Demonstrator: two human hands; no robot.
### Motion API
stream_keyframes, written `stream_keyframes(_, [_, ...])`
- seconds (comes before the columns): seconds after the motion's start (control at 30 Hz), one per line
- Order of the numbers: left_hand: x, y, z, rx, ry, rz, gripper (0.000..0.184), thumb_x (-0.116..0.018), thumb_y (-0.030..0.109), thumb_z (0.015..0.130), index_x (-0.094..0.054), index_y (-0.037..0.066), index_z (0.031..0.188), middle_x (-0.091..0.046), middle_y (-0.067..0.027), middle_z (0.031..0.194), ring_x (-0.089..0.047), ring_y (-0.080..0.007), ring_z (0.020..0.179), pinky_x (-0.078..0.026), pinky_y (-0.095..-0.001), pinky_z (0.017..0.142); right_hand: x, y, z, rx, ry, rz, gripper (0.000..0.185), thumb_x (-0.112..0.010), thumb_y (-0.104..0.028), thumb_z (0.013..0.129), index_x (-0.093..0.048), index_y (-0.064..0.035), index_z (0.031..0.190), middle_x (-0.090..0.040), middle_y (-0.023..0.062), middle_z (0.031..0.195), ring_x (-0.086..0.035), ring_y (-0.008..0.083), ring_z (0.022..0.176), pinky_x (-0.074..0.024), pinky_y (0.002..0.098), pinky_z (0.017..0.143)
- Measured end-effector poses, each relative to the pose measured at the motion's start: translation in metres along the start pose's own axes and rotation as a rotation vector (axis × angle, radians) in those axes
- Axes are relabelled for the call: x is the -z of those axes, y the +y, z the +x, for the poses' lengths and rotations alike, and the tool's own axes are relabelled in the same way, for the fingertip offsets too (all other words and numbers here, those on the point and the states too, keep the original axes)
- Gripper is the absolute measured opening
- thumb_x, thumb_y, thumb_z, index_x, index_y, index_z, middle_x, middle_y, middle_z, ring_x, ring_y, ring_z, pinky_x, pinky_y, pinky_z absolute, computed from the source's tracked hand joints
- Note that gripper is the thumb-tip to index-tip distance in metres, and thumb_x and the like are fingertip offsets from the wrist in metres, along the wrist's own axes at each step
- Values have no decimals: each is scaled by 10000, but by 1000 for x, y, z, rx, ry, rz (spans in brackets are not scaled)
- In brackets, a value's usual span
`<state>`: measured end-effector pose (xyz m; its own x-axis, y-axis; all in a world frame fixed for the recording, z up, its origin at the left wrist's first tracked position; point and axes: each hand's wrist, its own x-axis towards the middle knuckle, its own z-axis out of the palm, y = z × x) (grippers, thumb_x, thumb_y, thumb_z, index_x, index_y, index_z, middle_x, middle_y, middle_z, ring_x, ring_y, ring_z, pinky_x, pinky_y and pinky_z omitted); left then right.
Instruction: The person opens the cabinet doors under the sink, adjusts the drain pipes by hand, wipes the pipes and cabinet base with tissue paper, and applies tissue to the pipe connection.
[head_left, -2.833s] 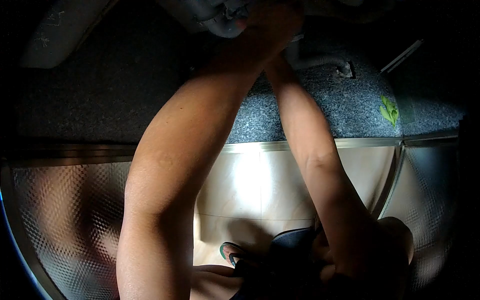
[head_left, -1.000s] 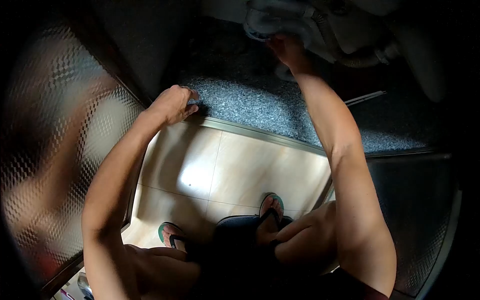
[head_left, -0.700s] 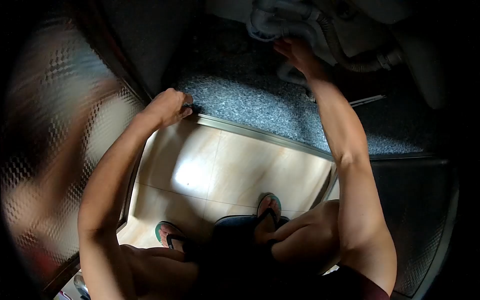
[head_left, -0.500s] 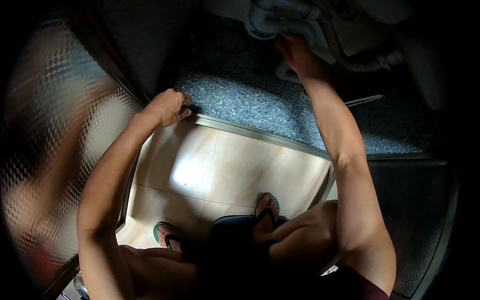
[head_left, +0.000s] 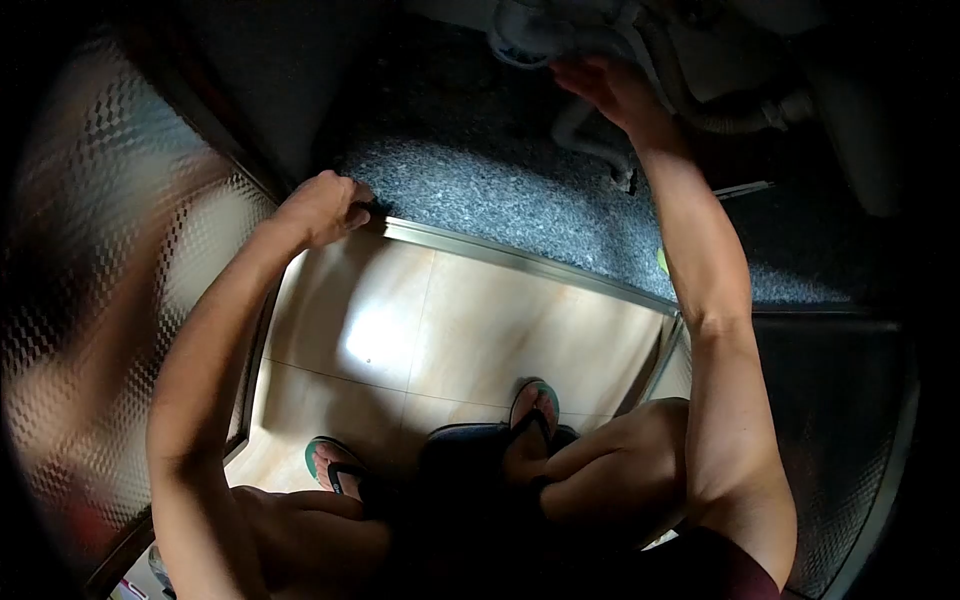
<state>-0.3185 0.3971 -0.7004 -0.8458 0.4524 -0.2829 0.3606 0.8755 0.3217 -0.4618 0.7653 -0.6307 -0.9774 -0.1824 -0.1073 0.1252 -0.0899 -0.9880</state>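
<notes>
My right hand (head_left: pixel 612 88) reaches into the dark cabinet, just below the grey drain trap (head_left: pixel 525 40) of the sink pipes. Its fingers are stretched out and it holds nothing that I can see. A lower pipe end (head_left: pixel 590 140) bends down behind that wrist. My left hand (head_left: pixel 325 208) rests at the left end of the cabinet's front metal edge (head_left: pixel 480 245). Its fingers are curled closed by a small dark patch, and I cannot make out what is in them.
Speckled grey stone (head_left: pixel 500 190) forms the cabinet floor. A ribbed hose (head_left: pixel 690 110) curves at upper right, with thin white sticks (head_left: pixel 743 188) below. A green thing (head_left: pixel 662 261) peeks out beside my right forearm. Textured doors stand open at left (head_left: pixel 200 230) and right (head_left: pixel 830 430).
My right hand has drawn slightly right and off the trap, its fingers now more stretched out. The lower pipe end and a green thing have come into sight. My left hand stays at the edge.
</notes>
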Motion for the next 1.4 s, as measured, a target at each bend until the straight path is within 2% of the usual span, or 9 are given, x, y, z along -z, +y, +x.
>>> stream_keyframes(0.13, [4, 1, 2, 27, -86, 56, 386, -593, 293, 900, -592, 77, 1220, -626, -209, 1107, -612, -358, 1003, -477, -401, 915, 0, -4, -3, -46, 136, -371, 344, -484, -199, 959, -507, -26, 1256, -586, 201, 1178, -592, 322, 1080, -508, 438, 905])
stream_keyframes(0.17, [3, 1, 2, 25, -90, 50, 385, -590, 295, 901, -591, 77, 1219, -627, -205, 1110, -612, -357, 1005, -476, -401, 917, 5, -6, 0, 318, 149, -1276, 313, -487, -205, 951, -547, -62, 1222, -606, 192, 1134, -609, 314, 1035, -515, 430, 854])
stream_keyframes(0.23, [5, 1, 4, 26, -84, 46, 385, -588, 297, 903, -591, 78, 1219, -628, -201, 1113, -611, -356, 1007, -476, -401, 918, 14, -11, 6, 725, 145, -2171, 288, -491, -212, 942, -587, -97, 1189, -625, 184, 1090, -626, 306, 990, -523, 423, 803])
stream_keyframes(0.3, [9, 4, 1, 42, -112, 28, 390, -571, 313, 913, -582, 78, 1224, -629, -202, 1105, -611, -357, 1003, -476, -402, 918, 14, -17, 8, 967, 344, -1504, 264, -523, -256, 919, -636, -133, 1123, -639, 167, 1033, -634, 316, 930, -514, 418, 764])
stream_keyframes(0.53, [6, -1, 1, -21, -82, 135, 402, -543, 342, 926, -573, 80, 1230, -632, -211, 1077, -625, -350, 965, -491, -397, 892, 33, -16, 6, 1170, 499, -1547, 382, -574, -392, 881, -639, -106, 1126, -647, 160, 1036, -627, 342, 955, -508, 433, 800])
stream_keyframes(0.9, [6, -5, 0, 32, -130, 27, 400, -585, 330, 899, -598, 57, 1191, -633, -214, 1079, -624, -344, 979, -497, -396, 887, 51, 2, 41, 386, 349, -754, 668, -668, -530, 814, -559, -33, 1246, -576, 149, 1211, -548, 247, 1108, -459, 398, 898])
stream_keyframes(1.13, [-7, -20, 3, -55, -118, 187, 314, -621, 228, 864, -633, 52, 1123, -654, -204, 1008, -627, -357, 938, -499, -411, 864, 52, 5, 43, 386, 434, -1018, 617, -645, -480, 854, -546, -9, 1241, -560, 139, 1241, -537, 266, 1133, -436, 413, 912])
stream_keyframes(1.33, [-13, -23, 9, -14, -21, 40, 279, -603, 242, 871, -643, 46, 1066, -652, -220, 964, -628, -368, 912, -503, -423, 842, -11, -8, -28, 862, 216, -1698, 418, -513, -367, 958, -567, -10, 1167, -606, 147, 1128, -573, 292, 1073, -467, 450, 856])
stream_keyframes(1.4, [-15, -23, 12, -1, -54, 28, 253, -596, 250, 875, -646, 54, 1026, -651, -221, 936, -624, -379, 894, -503, -432, 826, 1, 35, -5, 261, -13, -1087, 391, -512, -318, 961, -517, -33, 1229, -578, 162, 1170, -577, 292, 1058, -483, 431, 868])
